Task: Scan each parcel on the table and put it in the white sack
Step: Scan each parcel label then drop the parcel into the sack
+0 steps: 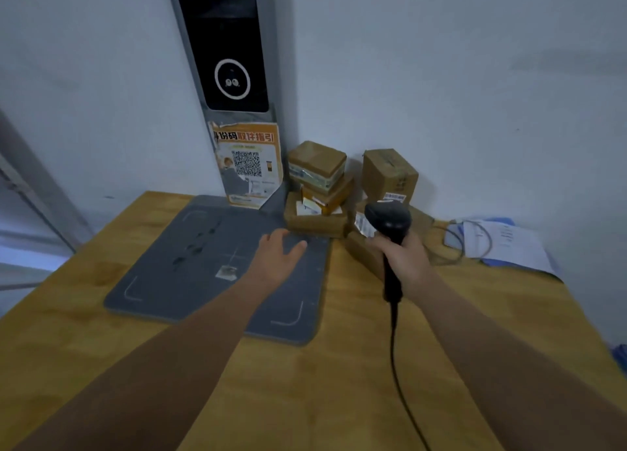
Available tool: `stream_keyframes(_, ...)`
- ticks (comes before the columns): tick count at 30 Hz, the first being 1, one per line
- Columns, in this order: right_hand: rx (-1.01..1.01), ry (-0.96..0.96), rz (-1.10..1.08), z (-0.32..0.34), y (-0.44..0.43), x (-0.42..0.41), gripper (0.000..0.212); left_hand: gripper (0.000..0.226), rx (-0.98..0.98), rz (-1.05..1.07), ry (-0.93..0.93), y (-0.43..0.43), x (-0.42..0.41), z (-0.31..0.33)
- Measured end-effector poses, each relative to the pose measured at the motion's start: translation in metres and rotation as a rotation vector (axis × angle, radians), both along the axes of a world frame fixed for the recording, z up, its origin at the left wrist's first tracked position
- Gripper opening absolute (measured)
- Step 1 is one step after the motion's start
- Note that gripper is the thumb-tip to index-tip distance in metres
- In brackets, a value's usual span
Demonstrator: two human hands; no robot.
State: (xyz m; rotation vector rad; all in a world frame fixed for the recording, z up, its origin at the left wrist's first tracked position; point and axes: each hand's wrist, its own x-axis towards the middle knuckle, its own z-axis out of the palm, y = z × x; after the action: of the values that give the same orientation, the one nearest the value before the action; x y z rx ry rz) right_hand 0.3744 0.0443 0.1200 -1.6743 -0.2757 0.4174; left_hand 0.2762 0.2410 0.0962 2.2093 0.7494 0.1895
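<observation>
One broad yellow-brown wooden counter (305,382) fills the corner of the room, pushed up against pale walls. At its back edge stands a tall grey kiosk column with a black glass screen (227,43), and an orange poster with a QR code (249,165) is stuck to the column's foot. A flat dark grey scanning pad with white corner marks (190,274) lies on the counter in front of the column.

Right of the column, in the corner itself, the brown cardboard parcels are bunched together. A low flat box (315,220) carries a smaller taped box (330,196) and a squat box with a rounded top (317,165). A taller carton (390,174) stands just beside that stack, and another box (364,253) sits nearer the front, partly hidden. Further right lies a loose pile of white and blue papers (502,243).

The right hand (405,255) grips the handle of a black handheld barcode scanner (390,220), head up and facing the parcels, its black cable (395,365) trailing down across the counter. The left hand (278,252) is spread, fingers loose and holding nothing, over the pad's far right corner close to the low flat box. Whether it touches the pad, I cannot tell.
</observation>
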Motion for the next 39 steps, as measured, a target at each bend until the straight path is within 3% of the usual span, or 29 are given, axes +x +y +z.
stream_keyframes(3,0.086,0.163,-0.004,-0.022,0.052,0.037,0.016,0.064,-0.14,0.107,-0.021,0.043,0.04,-0.016)
stream_keyframes(7,-0.043,0.169,0.075,-0.06,0.106,0.075,0.031,0.076,-0.349,0.181,0.005,0.093,0.09,-0.044)
stream_keyframes(15,-0.068,-0.133,-0.037,-0.107,0.158,0.125,0.038,0.082,-0.48,0.212,0.032,0.146,0.169,-0.096)
stream_keyframes(19,-0.101,-0.142,-0.076,-0.129,0.166,0.139,0.037,0.074,-0.482,0.202,-0.005,0.153,0.192,-0.119)
stream_keyframes(22,-0.118,-0.142,-0.082,-0.133,0.167,0.142,0.034,0.055,-0.57,0.25,-0.114,0.152,0.201,-0.13)
stream_keyframes(25,-0.107,-0.114,-0.061,-0.133,0.16,0.139,0.032,0.048,-0.73,0.352,-0.205,0.147,0.192,-0.131)
stream_keyframes(28,-0.05,-0.049,-0.058,-0.131,0.149,0.122,0.018,0.045,-0.728,0.357,-0.235,0.145,0.167,-0.133)
stream_keyframes(37,0.133,0.192,-0.057,-0.111,0.109,0.02,0.02,0.044,-0.772,0.434,-0.214,0.101,0.023,-0.126)
stream_keyframes(39,0.196,0.252,-0.083,-0.107,0.098,-0.004,0.035,0.04,-0.783,0.449,-0.248,0.084,-0.011,-0.116)
